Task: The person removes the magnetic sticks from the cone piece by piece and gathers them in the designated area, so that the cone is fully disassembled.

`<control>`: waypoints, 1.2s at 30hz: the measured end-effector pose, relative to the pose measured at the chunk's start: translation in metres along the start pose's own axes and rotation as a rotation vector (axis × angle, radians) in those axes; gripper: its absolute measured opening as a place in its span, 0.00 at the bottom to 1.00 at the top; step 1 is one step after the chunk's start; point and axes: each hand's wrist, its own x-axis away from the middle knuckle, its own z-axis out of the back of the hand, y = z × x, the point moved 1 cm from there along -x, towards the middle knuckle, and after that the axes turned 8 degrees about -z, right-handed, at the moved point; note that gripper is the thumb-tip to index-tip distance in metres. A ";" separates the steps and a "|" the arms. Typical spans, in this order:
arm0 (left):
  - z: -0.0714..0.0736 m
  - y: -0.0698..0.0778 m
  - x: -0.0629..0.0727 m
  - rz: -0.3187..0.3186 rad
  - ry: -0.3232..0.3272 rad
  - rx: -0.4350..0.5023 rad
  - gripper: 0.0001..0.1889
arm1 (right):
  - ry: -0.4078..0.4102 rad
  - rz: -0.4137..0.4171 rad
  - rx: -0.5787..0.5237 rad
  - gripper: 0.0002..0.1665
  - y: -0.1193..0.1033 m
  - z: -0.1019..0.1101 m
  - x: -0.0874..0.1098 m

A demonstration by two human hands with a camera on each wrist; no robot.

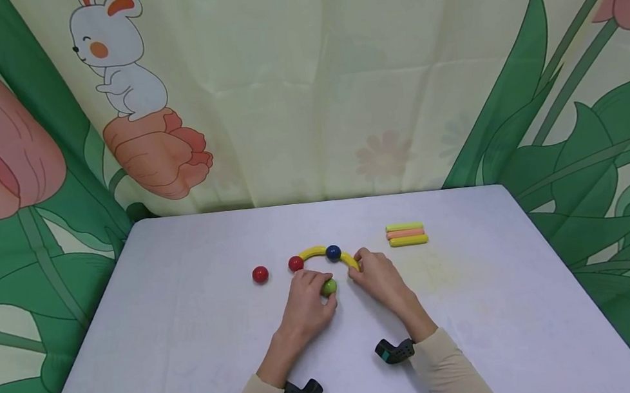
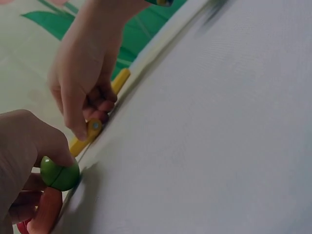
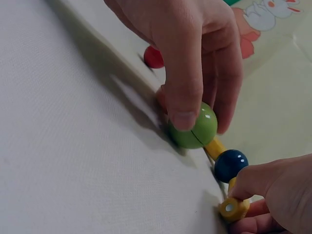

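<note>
My left hand [image 1: 305,301] pinches a green ball [image 1: 328,287] between thumb and fingers. In the left wrist view an orange curved stick [image 2: 48,209] meets the ball's underside. My right hand [image 1: 381,279] pinches a short yellow curved stick [image 1: 349,260], whose free end carries a silvery dot, clear in the right wrist view. That stick's other end touches a dark blue ball [image 1: 333,253]. From the blue ball another yellow curved stick [image 1: 313,251] runs left to a red ball [image 1: 296,263], forming an arc. The left fingers partly hide the orange stick.
A second red ball [image 1: 260,274] lies left of the arc. At the back right, several straight sticks [image 1: 407,234] in yellow-green, orange and yellow lie side by side. All this is on a white-covered table [image 1: 191,340], with a printed curtain [image 1: 280,96] behind it.
</note>
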 end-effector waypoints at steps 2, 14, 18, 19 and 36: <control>0.001 -0.002 -0.001 -0.001 0.011 -0.027 0.17 | 0.002 -0.002 0.005 0.21 0.001 0.001 0.000; 0.009 -0.007 -0.004 0.106 -0.047 -0.129 0.12 | 0.010 -0.021 0.019 0.21 0.004 0.005 -0.002; 0.013 -0.010 -0.004 0.192 -0.117 -0.094 0.12 | 0.012 -0.024 0.026 0.21 0.005 0.005 -0.003; 0.015 -0.010 -0.004 0.213 -0.131 -0.073 0.12 | 0.012 -0.025 0.028 0.21 0.005 0.005 -0.003; 0.046 -0.033 -0.003 0.424 -0.176 0.085 0.10 | -0.004 -0.012 0.026 0.19 0.016 0.016 -0.006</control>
